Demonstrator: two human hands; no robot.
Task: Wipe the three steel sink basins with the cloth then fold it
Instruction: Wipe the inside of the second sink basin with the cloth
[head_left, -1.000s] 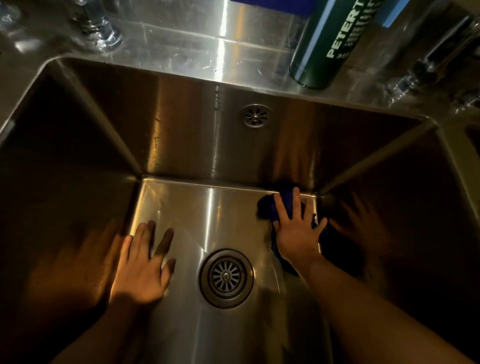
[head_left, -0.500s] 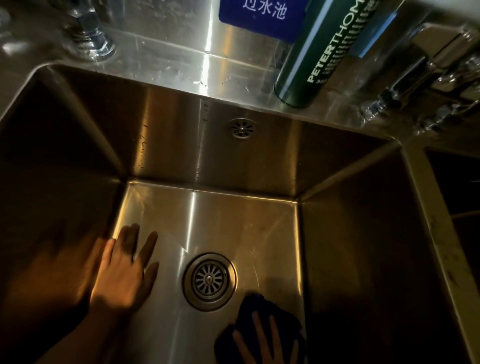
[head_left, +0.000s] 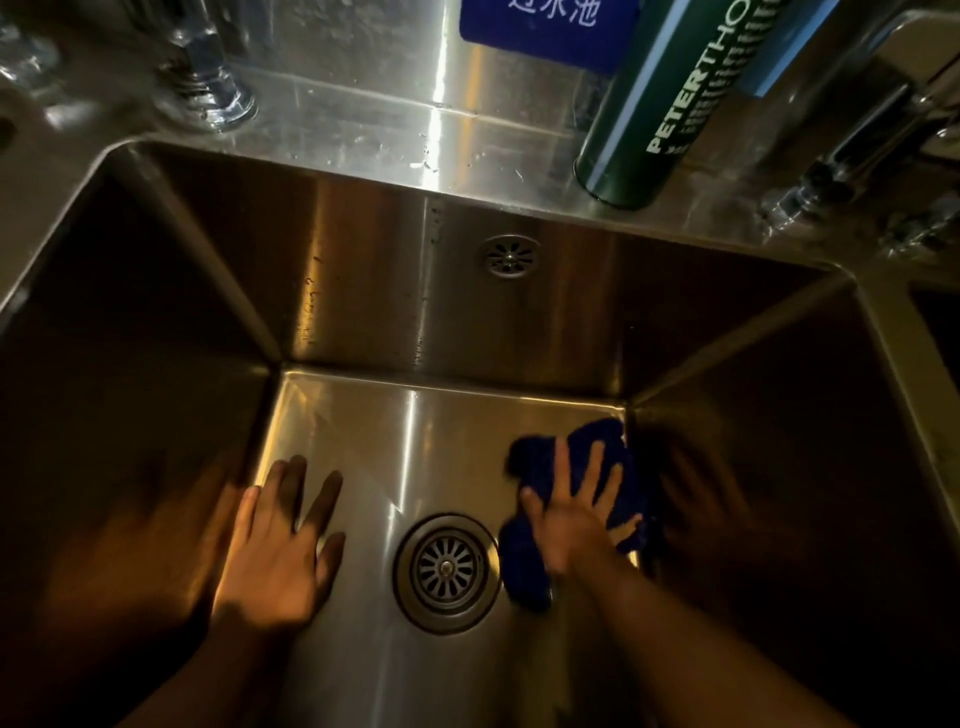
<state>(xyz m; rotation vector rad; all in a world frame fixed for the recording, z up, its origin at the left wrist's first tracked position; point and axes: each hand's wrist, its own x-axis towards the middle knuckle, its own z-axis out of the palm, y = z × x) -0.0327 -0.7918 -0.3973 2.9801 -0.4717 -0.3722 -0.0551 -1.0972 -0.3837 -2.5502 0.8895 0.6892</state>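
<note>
I look down into a deep steel sink basin (head_left: 363, 291). A dark blue cloth (head_left: 597, 447) lies bunched on the basin floor at the right, against the right wall. My right hand (head_left: 576, 512) presses flat on the cloth with fingers spread. My left hand (head_left: 278, 545) rests flat on the bare floor at the left, fingers apart, holding nothing. The round drain (head_left: 447, 571) sits between the two hands. Both hands are mirrored in the side walls.
A dark green bottle (head_left: 670, 98) stands on the back ledge at the right, beside a blue sign (head_left: 545, 31). Tap bases (head_left: 205, 78) stand at back left; another faucet (head_left: 857, 145) at right. An overflow grille (head_left: 509, 255) is in the back wall. A neighbouring basin (head_left: 935, 332) shows at far right.
My right hand swept the cloth from the far right corner back toward me, then forward again to the right of the drain. My left hand stayed on the floor at the left.
</note>
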